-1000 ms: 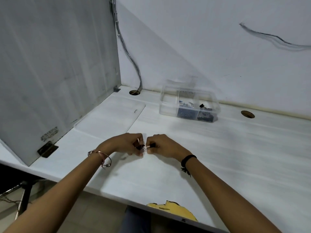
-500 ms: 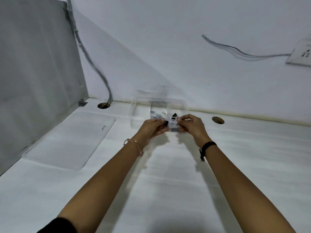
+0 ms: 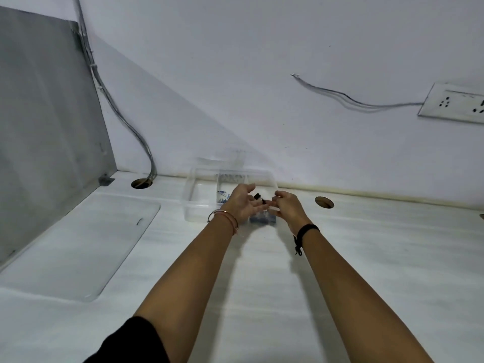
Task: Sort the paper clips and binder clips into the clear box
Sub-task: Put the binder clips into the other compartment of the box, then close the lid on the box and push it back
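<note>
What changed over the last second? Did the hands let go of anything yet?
Both hands moved forward from the near edge of the desk to above the clear box. The left hand has opened its fingers; a black binder clip shows between it and the right hand, whether held or falling I cannot tell. The box stayed where it was.

The desk [image 3: 366, 258] is white with faint grey streaks. The clear box [image 3: 193, 205] holds blue paper clips [image 3: 223, 196] and a dark heap [image 3: 262, 220], perhaps black or navy. The binder clip [image 3: 258, 197] is black, like the wristband [image 3: 306, 229] and sleeve [image 3: 131, 341]; the bangle [image 3: 225, 218] is coppery pink, the partition [image 3: 39, 127] grey.
</note>
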